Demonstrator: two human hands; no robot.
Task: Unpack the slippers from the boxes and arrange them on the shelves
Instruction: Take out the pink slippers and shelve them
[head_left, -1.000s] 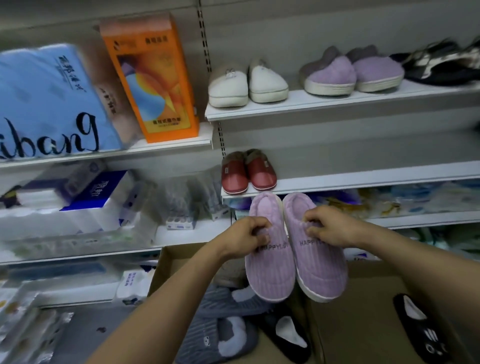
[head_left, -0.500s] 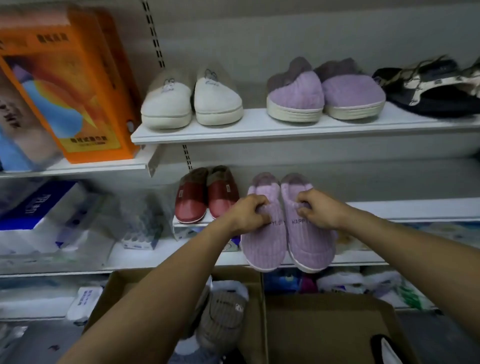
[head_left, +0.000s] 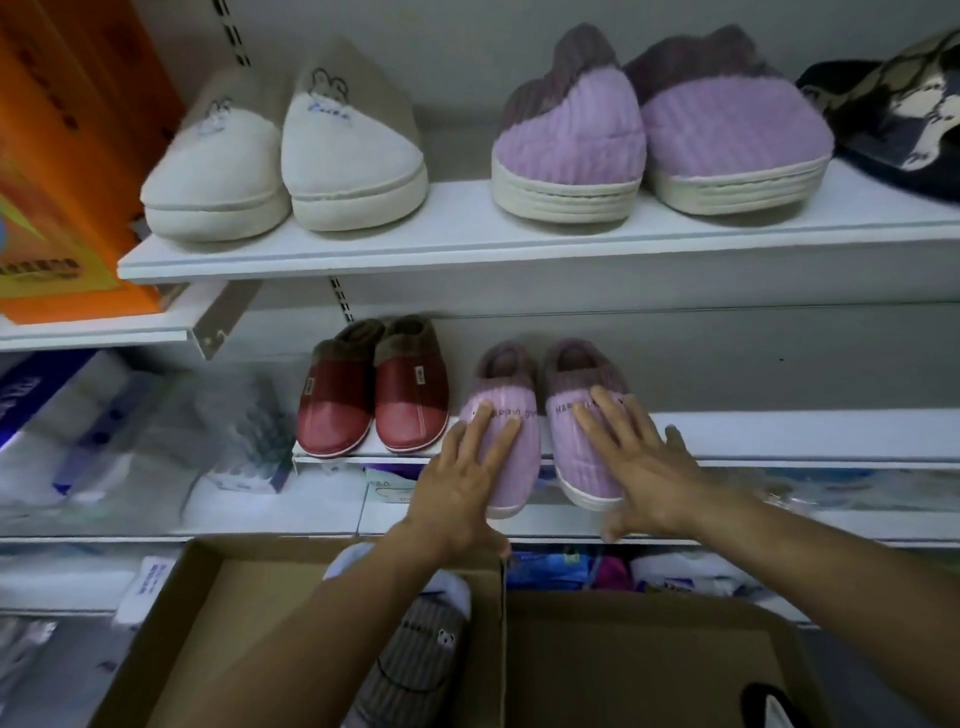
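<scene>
A pair of lilac ribbed slippers sits on the middle shelf (head_left: 779, 436), toes overhanging its front edge. My left hand (head_left: 462, 483) lies flat with spread fingers on the left lilac slipper (head_left: 511, 452). My right hand (head_left: 639, 462) lies flat on the right lilac slipper (head_left: 582, 415). Neither hand grips. A red pair (head_left: 374, 400) stands just left of them. Below, the open cardboard box (head_left: 208, 597) holds a grey striped slipper (head_left: 410, 660), partly hidden by my left forearm. A black slipper (head_left: 774, 706) shows in the right box (head_left: 649, 649).
The upper shelf (head_left: 467, 244) carries a cream pair (head_left: 291, 161), a lilac pair (head_left: 654, 140) and a dark patterned pair (head_left: 893, 114). An orange box (head_left: 57, 171) stands at left. Packaged goods (head_left: 130, 441) fill the left shelves and the lower shelf.
My hands carried the lilac pair up from over the box and set it on the middle shelf beside the red pair. The fingers then opened from a grip to flat palms.
</scene>
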